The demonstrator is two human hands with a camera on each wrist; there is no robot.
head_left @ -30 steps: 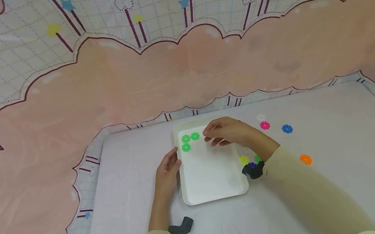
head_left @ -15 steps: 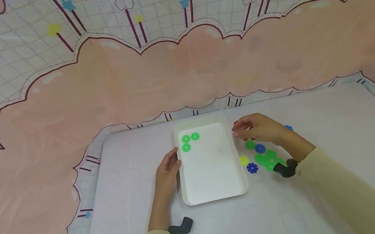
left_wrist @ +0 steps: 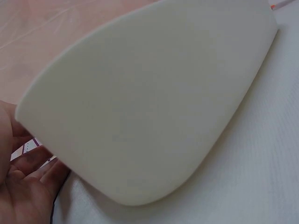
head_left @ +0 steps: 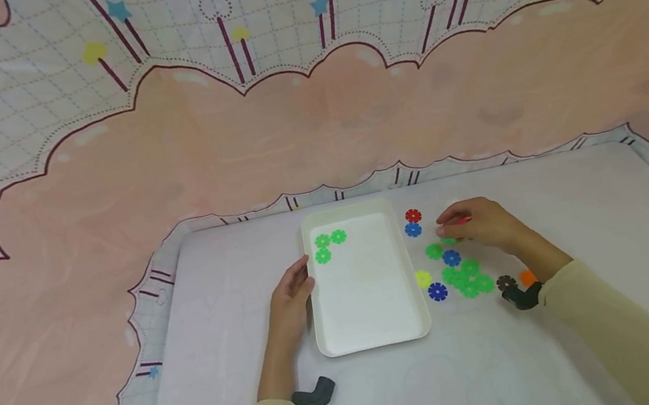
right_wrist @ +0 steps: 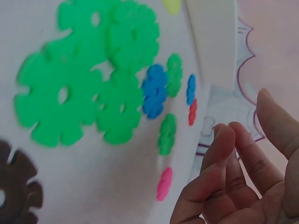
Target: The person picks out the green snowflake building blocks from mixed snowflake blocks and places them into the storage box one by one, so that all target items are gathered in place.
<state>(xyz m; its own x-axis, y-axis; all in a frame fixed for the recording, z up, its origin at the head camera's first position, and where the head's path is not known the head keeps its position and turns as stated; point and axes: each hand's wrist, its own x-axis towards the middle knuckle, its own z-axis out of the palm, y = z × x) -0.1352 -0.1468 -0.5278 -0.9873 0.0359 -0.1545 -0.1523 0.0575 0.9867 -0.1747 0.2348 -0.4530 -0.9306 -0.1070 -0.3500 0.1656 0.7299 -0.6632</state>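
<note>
Head view: a white tray [head_left: 368,303] lies on the pale table between the two hands, with three green discs [head_left: 338,236] grouped in its far left corner. Left of the tray, the left hand [head_left: 287,303] touches the long edge, thumb and fingertips set apart and loosely bent; the left wrist view shows its fingers at the tray's edge.

Beyond the tray's right side, the right hand [head_left: 481,222] hovers over loose discs, its thumb and fingers parted. Right wrist view shows nothing between them. One green disc [head_left: 448,240] sits just under the fingertips, and whether they touch it I cannot tell. A pink disc [right_wrist: 164,184] lies on the table, mostly covered by this hand in the head view.

Nearer the person than that hand, a green cluster [head_left: 468,278] overlaps in a heap, with a brown disc [head_left: 506,283] and an orange disc [head_left: 528,278] beside the right wrist. Close to the tray's right edge lie a red disc [head_left: 413,216] meeting a blue disc [head_left: 412,229], and a yellow disc [head_left: 423,278] near a dark blue disc [head_left: 438,292].
</note>
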